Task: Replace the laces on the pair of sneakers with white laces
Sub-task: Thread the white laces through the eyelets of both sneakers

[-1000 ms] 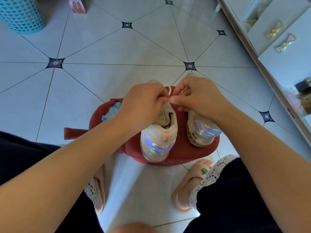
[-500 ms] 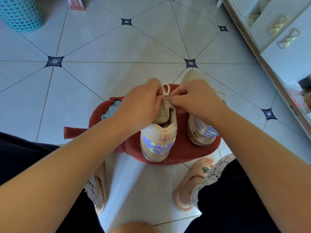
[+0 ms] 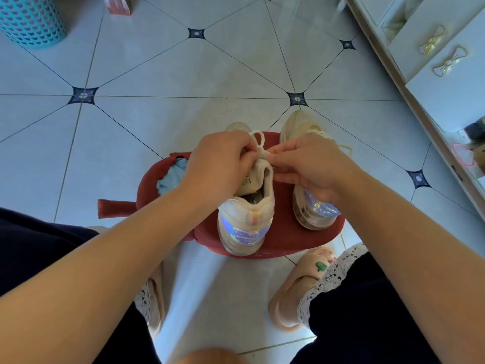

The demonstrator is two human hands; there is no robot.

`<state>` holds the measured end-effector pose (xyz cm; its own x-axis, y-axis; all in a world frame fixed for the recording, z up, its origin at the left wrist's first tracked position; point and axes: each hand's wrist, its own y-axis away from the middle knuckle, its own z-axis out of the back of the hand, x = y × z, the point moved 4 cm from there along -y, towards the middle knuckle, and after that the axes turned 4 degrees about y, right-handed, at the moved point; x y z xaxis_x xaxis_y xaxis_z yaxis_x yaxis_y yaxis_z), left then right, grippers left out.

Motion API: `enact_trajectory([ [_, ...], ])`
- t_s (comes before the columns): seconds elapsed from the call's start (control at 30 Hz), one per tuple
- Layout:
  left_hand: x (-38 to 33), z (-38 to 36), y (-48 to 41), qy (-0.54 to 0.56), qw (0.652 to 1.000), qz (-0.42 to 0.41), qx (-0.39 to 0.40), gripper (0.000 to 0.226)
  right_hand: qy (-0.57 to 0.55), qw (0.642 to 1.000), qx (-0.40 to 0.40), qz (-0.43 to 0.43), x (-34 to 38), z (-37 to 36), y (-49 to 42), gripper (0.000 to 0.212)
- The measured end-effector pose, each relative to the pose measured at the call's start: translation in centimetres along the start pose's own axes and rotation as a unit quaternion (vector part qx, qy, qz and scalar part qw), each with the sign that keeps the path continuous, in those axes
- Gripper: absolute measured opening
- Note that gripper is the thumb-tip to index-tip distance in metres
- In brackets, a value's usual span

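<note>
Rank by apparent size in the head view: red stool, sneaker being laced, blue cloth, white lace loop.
1. red stool
2. sneaker being laced
3. blue cloth, partly hidden behind the left hand
4. white lace loop

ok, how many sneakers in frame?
2. Left sneaker on the red stool, left hand and right hand pinching its lace; right sneaker beside it, partly under the right hand.

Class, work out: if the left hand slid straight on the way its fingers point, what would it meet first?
The left hand pinches the white shoelace knot; pushing on, it would likely meet the right hand, whose fingertips face it, though depth is unclear.
</note>
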<state>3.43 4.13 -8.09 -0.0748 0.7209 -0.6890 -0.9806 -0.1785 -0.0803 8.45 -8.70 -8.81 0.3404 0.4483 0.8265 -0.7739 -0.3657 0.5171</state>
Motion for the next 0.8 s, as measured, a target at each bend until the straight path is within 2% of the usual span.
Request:
enact_trajectory([
  [0.13, -0.13, -0.31, 0.10, 0.003, 1.000, 0.004, -0.002, 0.014, -0.021, 1.000, -0.005, -0.001, -0.12, 0.01, 0.06, 0.009],
  [0.3, -0.33, -0.38, -0.01, -0.023, 1.000, -0.002, -0.005, 0.014, -0.026, 1.000, -0.005, 0.010, -0.22, -0.08, 0.18, 0.013],
  [0.4, -0.30, -0.35, -0.10, -0.050, 0.999, -0.009, -0.007, 0.013, -0.028, 1.000, -0.007, 0.012, -0.23, -0.18, 0.20, 0.008],
  [0.57, -0.25, -0.38, -0.19, -0.041, 0.999, -0.002, -0.011, 0.012, -0.028, 0.999, -0.010, 0.014, -0.26, -0.04, 0.22, 0.024],
  [0.8, -0.25, -0.78, 0.08, -0.012, 1.000, 0.011, -0.004, 0.016, -0.020, 0.999, -0.037, 0.017, -0.63, -0.80, -0.09, 0.018],
])
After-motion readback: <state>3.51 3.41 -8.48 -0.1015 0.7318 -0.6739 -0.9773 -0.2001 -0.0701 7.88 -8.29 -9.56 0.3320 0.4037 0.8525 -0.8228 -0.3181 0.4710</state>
